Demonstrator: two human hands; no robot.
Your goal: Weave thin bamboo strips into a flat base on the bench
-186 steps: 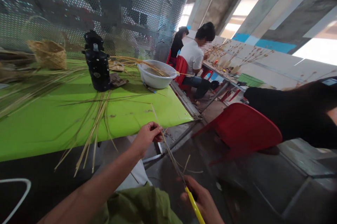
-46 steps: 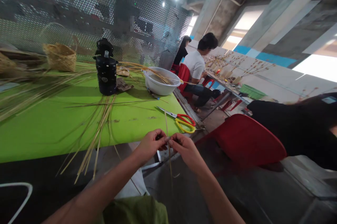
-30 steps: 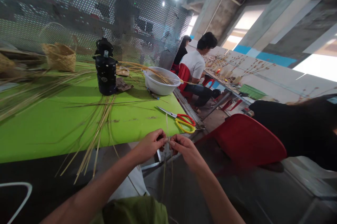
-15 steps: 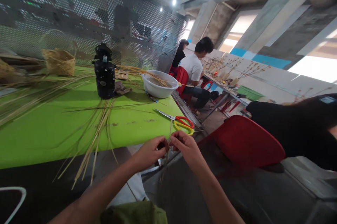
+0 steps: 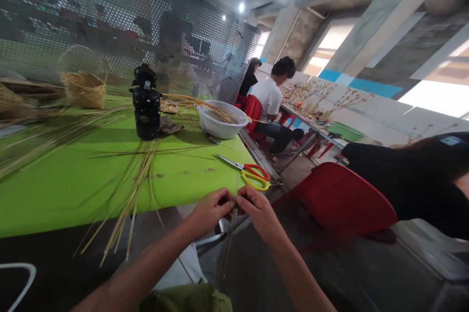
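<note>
In front of the table's near edge, my left hand [image 5: 216,206] and my right hand [image 5: 253,204] are closed and meet at the fingertips. Between them they pinch a thin strip of plant material [image 5: 227,248], perhaps split bamboo, whose lower end hangs blurred below. Scissors [image 5: 247,170] with one red and one yellow handle lie just beyond my hands, blades slightly apart. Several loose strips [image 5: 137,187] lie on the green tabletop [image 5: 190,177], sticking out over its near edge. Their far ends meet the base of a black bottle [image 5: 146,112].
A white basin [image 5: 223,129] holding long strips stands at the table's far right. A woven basket [image 5: 85,88] and more strips [image 5: 54,141] are at left. To my right are a red chair [image 5: 340,199] and a person in black [image 5: 406,175]; other people sit farther back.
My fingertips have drawn closer together on the strip, and its upper part above my hands shows less. The view has shifted slightly; the things on the table stay put.
</note>
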